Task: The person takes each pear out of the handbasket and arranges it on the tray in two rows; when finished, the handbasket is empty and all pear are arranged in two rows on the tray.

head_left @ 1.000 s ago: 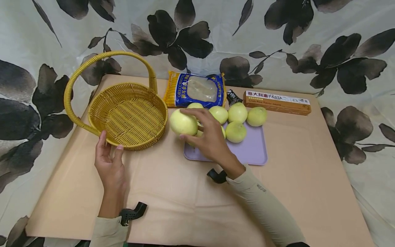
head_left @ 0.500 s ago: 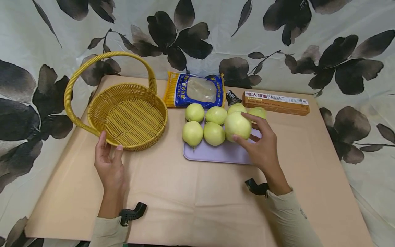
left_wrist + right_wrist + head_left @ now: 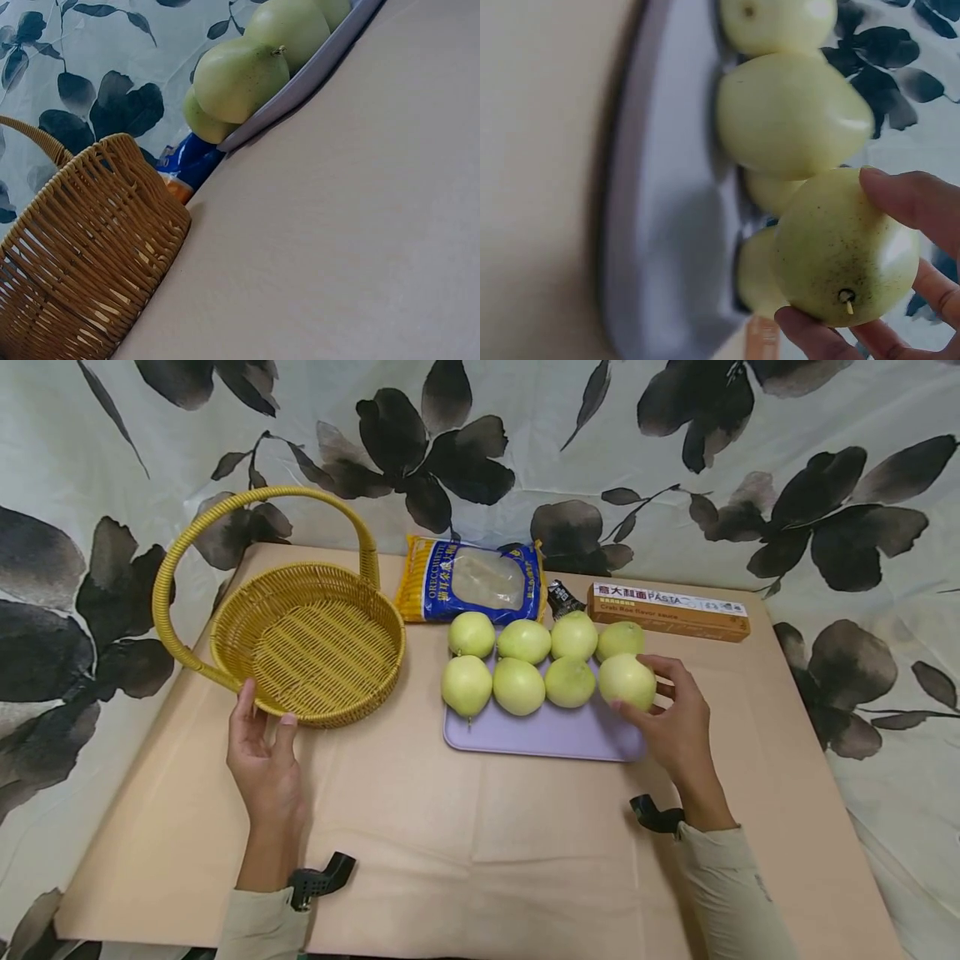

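Observation:
My right hand (image 3: pixel 678 718) holds a pale green pear (image 3: pixel 627 682) between thumb and fingers at the right end of the front row on the lilac tray (image 3: pixel 540 739). In the right wrist view this pear (image 3: pixel 847 251) shows its short stem and brown speckles; whether it touches the tray is hidden. Several more pears (image 3: pixel 519 686) sit in two rows on the tray. My left hand (image 3: pixel 266 772) rests its fingertips against the near side of the yellow wicker basket (image 3: pixel 337 718), by the handle's base. The left wrist view shows the basket's woven wall (image 3: pixel 97 247), but no fingers.
Behind the tray lie a blue and yellow bag of orecchiette pasta (image 3: pixel 474 581), a small black packet (image 3: pixel 564 600) and a brown pasta box (image 3: pixel 669 612). The basket's tall handle (image 3: pixel 262 492) arches above it. A floral cloth (image 3: pixel 480 443) hangs behind the table.
My right hand has carried the pear rightward from the tray's left side, over the other pears, to the right end of the front row. My left hand has stayed at the basket.

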A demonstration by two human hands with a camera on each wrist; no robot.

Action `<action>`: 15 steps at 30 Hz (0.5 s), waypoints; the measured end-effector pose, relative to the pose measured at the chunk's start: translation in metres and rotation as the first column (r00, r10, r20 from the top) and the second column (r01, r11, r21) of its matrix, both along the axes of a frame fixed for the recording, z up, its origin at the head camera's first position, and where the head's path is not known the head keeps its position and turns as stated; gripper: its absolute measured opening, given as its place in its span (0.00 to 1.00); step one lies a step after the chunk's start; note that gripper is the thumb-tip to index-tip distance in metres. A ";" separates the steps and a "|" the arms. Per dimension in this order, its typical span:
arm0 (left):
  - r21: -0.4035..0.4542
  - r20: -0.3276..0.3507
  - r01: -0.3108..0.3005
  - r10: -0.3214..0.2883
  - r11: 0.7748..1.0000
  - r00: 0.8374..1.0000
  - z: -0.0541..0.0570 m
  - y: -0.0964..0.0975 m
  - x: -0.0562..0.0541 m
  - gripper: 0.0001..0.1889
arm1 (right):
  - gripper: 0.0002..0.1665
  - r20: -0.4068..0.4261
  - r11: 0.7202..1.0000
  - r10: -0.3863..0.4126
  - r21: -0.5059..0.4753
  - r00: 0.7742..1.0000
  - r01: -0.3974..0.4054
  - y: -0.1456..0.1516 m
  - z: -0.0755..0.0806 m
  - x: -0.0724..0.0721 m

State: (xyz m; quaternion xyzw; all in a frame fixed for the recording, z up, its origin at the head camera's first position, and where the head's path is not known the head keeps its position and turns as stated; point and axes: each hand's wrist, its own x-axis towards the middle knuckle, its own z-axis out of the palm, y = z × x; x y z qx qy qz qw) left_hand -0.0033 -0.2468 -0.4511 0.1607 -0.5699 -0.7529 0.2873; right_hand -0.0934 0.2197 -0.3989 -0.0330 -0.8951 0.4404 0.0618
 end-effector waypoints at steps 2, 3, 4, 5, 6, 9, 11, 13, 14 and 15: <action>-0.001 -0.006 0.007 -0.007 1.000 1.000 0.000 0.000 -0.001 0.37 | 0.44 0.016 1.000 0.002 0.012 1.000 -0.003 0.001 -0.007 -0.001; -0.003 -0.008 0.010 -0.010 1.000 1.000 0.000 -0.001 -0.001 0.37 | 0.44 0.021 1.000 0.001 0.018 1.000 -0.002 0.001 -0.011 -0.002; -0.005 -0.007 0.013 -0.013 1.000 1.000 -0.001 -0.001 -0.001 0.37 | 0.44 0.024 1.000 -0.001 0.019 1.000 0.000 0.001 -0.014 -0.002; -0.001 -0.006 0.014 -0.014 1.000 1.000 -0.001 -0.001 -0.001 0.37 | 0.44 0.027 1.000 -0.003 0.022 1.000 0.002 0.001 -0.017 -0.002; 0.003 -0.005 0.013 -0.013 1.000 1.000 -0.001 -0.001 -0.001 0.37 | 0.43 0.027 1.000 -0.004 0.021 1.000 0.004 0.001 -0.020 -0.003; 0.011 0.007 0.005 -0.005 1.000 1.000 -0.002 -0.001 0.000 0.37 | 0.43 0.024 1.000 0.000 0.031 1.000 -0.001 0.001 -0.026 -0.005; 0.019 0.021 -0.002 0.002 1.000 1.000 -0.002 -0.001 0.002 0.37 | 0.43 0.020 0.999 0.003 0.036 1.000 -0.003 0.000 -0.029 -0.006; 0.018 0.034 -0.005 0.005 1.000 0.999 -0.002 0.000 0.003 0.36 | 0.43 0.017 0.999 0.004 0.042 1.000 -0.005 0.000 -0.031 -0.006; 0.019 0.041 -0.007 0.007 1.000 0.999 -0.002 0.000 0.004 0.36 | 0.44 0.016 0.999 0.003 0.040 1.000 -0.003 0.000 -0.031 -0.006; 0.021 0.054 -0.011 0.009 1.000 0.998 -0.001 0.000 0.005 0.36 | 0.44 0.016 0.999 0.002 0.041 1.000 -0.002 0.000 -0.031 -0.006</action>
